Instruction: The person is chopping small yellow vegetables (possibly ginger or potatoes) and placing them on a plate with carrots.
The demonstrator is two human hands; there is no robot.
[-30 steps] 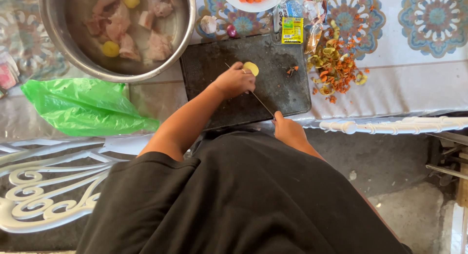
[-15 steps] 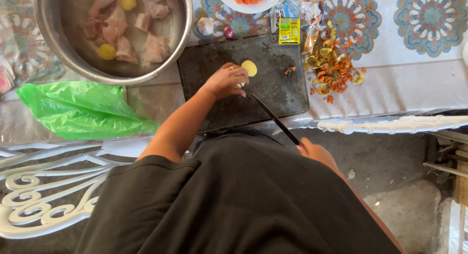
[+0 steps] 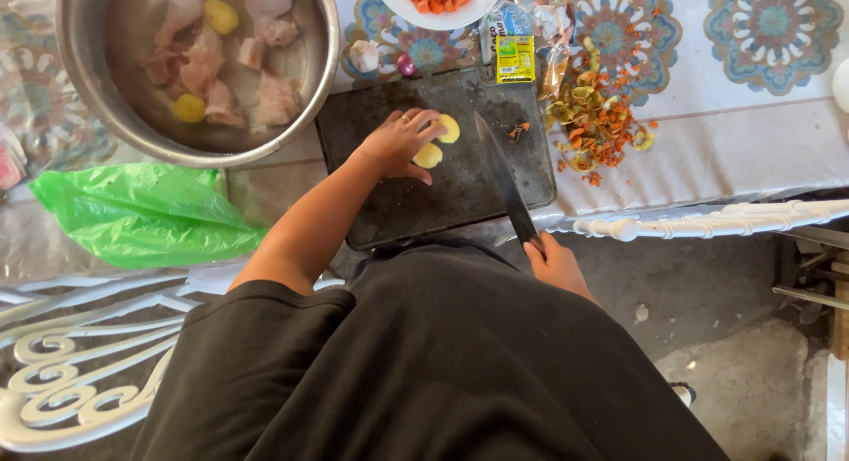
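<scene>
steel bowl (image 3: pixel 84 89) and white plate (image 3: pixel 389 1) cropped at top edge, knife handle hidden in right hand (image 3: pixel 555 265)

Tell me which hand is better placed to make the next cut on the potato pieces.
Right, probably. The right hand grips the knife, blade lying over the cutting board beside the potato pieces. The left hand rests on those pieces, placed to steady them.

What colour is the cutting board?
Dark grey, almost black cutting board, head view.

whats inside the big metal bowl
The metal bowl holds pale raw meat pieces and two yellow potato pieces in liquid. Its top edge is cut off, and anything beneath the meat is hidden.
</scene>
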